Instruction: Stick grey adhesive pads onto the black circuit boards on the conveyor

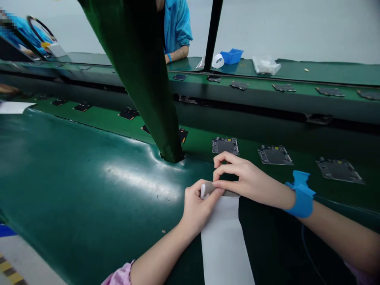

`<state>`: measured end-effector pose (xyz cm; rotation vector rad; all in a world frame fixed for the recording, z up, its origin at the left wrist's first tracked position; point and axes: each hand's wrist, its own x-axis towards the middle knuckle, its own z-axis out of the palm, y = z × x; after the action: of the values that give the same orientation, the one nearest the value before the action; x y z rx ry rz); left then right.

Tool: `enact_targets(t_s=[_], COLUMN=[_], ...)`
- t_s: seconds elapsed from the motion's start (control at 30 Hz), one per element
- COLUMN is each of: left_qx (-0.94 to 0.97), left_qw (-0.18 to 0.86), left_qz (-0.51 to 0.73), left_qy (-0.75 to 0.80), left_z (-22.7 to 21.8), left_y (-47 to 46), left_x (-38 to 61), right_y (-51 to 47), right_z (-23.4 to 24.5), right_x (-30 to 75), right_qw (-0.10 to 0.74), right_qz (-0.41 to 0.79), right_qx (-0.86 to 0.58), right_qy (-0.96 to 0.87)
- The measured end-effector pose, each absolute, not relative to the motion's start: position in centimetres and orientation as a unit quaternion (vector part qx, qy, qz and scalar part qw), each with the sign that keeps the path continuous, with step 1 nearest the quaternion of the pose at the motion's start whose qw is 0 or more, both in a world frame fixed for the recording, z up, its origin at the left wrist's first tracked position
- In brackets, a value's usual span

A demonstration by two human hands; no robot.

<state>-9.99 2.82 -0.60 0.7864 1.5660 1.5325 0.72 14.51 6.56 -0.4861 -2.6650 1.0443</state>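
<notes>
A long white paper strip (pixel 225 245) runs down from my hands toward the lower edge of the view. Its upper end is folded or rolled over and carries a greyish band (pixel 210 187). My left hand (pixel 198 204) is closed around that end, thumb on top and fingers behind. Just above, my right hand (pixel 237 174) has its thumb and fingertips pinched together at the band's edge. Whatever small piece lies in that pinch is hidden. A blue wrist strap (pixel 301 196) circles my right wrist.
Beyond my hands, circuit boards (pixel 275 154) lie in a row on a green line (pixel 198 138), with another row behind. A green-wrapped post (pixel 142 79) slants down at left-centre. Across the line is a co-worker in a blue sleeve (pixel 181 23), near a blue bin (pixel 232 56).
</notes>
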Motion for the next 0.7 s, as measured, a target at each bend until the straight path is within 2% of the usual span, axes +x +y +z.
enact_targets(t_s=[0.2, 0.47, 0.7], left_qx=[0.317, 0.316, 0.319], left_qw=[0.41, 0.416, 0.417], left_qz=[0.598, 0.594, 0.595], left_qy=[0.612, 0.612, 0.608], left_z=[-0.7, -0.8, -0.5], left_y=[2.8, 2.7, 2.9], left_x=[-9.9, -10.0, -10.0], right_y=[19.3, 27.0, 27.9], right_z=[5.6, 0.2, -0.7], right_x=[-3.2, -11.7, -11.5], right_qw=[0.223, 0.171, 0.136], right_qz=[0.343, 0.351, 0.332], right_qx=[-0.213, -0.205, -0.215], right_qy=[-0.887, -0.897, -0.908])
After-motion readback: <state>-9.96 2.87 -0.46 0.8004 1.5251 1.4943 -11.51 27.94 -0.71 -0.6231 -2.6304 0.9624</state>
